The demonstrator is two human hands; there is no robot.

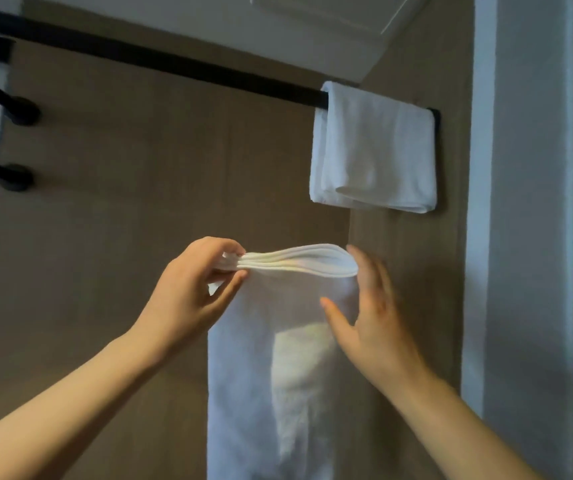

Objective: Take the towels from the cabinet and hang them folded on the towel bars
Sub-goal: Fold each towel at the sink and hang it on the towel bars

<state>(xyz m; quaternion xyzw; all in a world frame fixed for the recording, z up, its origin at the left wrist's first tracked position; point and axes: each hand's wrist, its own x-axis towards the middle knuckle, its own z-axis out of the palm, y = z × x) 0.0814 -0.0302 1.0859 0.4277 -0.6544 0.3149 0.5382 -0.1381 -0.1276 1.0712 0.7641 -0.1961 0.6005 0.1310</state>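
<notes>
Dim, even indoor light is filling the scene, leaving the brown textured wall (122, 209) muted. The pale white vertical panel (520, 202) at the right is catching the most light. The folded white terry towel (375, 147) is casting a soft shadow on the wall beneath and beside it. The long white hanging towel (243, 375) is showing a faint rainbow tinge along its top fold and a yellowish patch lower down. Motion blur is smearing the right hand (371, 306), while the left hand (188, 292) is appearing sharper. Softness is veiling the whole picture, and the wide lens is tilting the panel's edges.
</notes>
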